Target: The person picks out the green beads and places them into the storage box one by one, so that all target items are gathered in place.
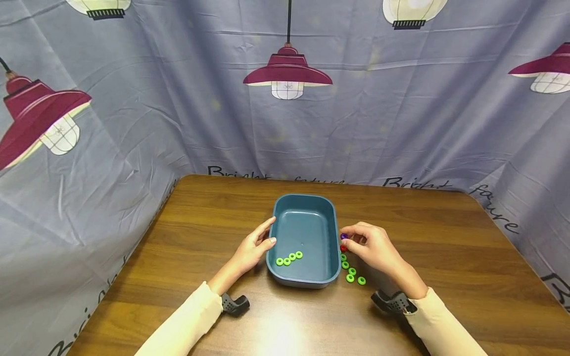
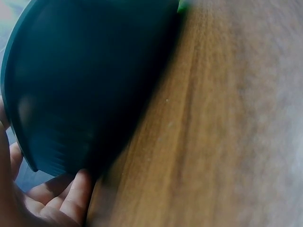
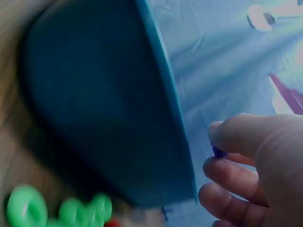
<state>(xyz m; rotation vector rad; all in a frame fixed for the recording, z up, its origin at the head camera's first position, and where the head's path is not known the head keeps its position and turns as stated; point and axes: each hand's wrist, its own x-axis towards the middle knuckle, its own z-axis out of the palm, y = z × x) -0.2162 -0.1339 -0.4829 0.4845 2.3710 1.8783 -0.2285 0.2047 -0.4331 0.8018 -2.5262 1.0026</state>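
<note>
A blue-green plastic bin [image 1: 305, 284] stands on the table, with several small green rings [image 1: 292, 256] lying inside it near its front left. My left hand [image 1: 249, 249] holds the bin's left side. Its thumb and index finger lie over the rim, and other fingers [image 2: 80, 189] rest against the outer wall. Just outside the right wall, my right hand [image 1: 371, 244] pinches a small purple bead [image 3: 218, 151] between thumb and fingertips, beside the rim. A red ring [image 1: 343, 248] lies below those fingertips, partly covered by the hand.
Several more green rings [image 1: 350, 278] lie on the wooden table [image 1: 213, 207] along the bin's right side, close to the right hand. A grey-blue curtain [image 1: 356, 123] printed with lamps hangs behind the table. Dark camera straps [image 1: 392, 301] circle both wrists.
</note>
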